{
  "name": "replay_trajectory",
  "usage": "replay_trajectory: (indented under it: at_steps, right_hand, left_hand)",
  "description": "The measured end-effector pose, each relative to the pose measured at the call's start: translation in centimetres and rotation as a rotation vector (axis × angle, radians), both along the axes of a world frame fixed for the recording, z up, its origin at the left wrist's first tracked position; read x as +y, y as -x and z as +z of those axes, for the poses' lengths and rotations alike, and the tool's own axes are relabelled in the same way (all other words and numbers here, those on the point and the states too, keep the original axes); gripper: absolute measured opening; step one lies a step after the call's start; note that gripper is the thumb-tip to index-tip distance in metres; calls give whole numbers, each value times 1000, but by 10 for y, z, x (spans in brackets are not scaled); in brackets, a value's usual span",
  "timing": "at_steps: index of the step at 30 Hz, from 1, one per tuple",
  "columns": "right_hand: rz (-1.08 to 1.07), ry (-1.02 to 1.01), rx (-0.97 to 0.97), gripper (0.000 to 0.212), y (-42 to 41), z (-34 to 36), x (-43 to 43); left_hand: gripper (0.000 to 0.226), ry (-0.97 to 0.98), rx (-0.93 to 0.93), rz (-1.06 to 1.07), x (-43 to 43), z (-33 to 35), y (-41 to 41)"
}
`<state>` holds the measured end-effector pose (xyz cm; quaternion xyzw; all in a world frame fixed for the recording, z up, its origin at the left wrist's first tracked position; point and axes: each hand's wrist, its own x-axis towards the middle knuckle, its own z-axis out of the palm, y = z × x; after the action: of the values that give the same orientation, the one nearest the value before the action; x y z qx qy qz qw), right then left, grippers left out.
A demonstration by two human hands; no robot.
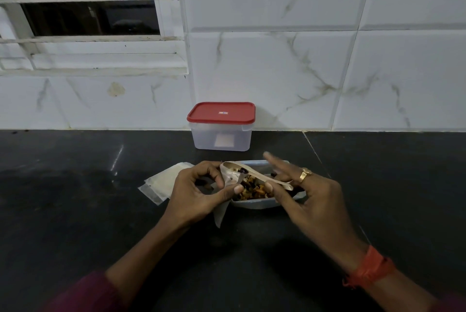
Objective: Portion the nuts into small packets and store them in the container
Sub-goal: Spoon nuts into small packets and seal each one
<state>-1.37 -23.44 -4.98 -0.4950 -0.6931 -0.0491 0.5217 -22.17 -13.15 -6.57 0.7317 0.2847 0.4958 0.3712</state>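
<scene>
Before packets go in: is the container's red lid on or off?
On. The red lid sits flat on the container, covering its whole rim.

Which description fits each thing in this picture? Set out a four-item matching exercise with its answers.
Things
1. container
2. spoon
3. open packet
4. spare packets

Descriptions
A. pinched by the left hand
B. lying flat on the counter
C. held by the right hand
D. closed with a red lid, by the wall

Pairs: 1-D, 2-C, 3-A, 4-B.
</scene>
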Motion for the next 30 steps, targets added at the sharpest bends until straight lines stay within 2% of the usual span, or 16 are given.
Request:
replay_trajectory:
  at_steps: [2,3,7,11,17,18,22,25,27,30]
  right_hand:
    - [-38,-37,-74,70,-2,-1,1]
    - [-46,-47,-102,72,-4,-2,2]
    - [42,-82,-124,38,-8,-6,4]
    - [-20,-135,-82,54,-4,-4,1]
    - [-60,-159,-47,64,-3,-5,3]
    - [-53,-153,-22,62,-3,-6,3]
    - [4,-149,6,32,-9,-6,6]
    - [-61,-130,113,39,-13,-3,6]
    - [-69,-128,158,33,-18,0,7]
    - [-109,-91,51,23,-29,-5,10]
  left_hand:
    - [34,7,-5,-11,0,0,0]
    - [34,8,-2,-15,1,0,0]
    - [34,15,-16,-32,1,0,0]
    - [30,44,2,-35,1,0,0]
    - [39,98,6,-52,0,1,0]
    - [38,98,1,-53,1,1,0]
    - [36,119,-55,-70,1,1,0]
    - [38,139,-131,-84,4,1,2]
    - [39,158,-183,-57,7,0,5]
    - [34,120,-195,-40,9,2,5]
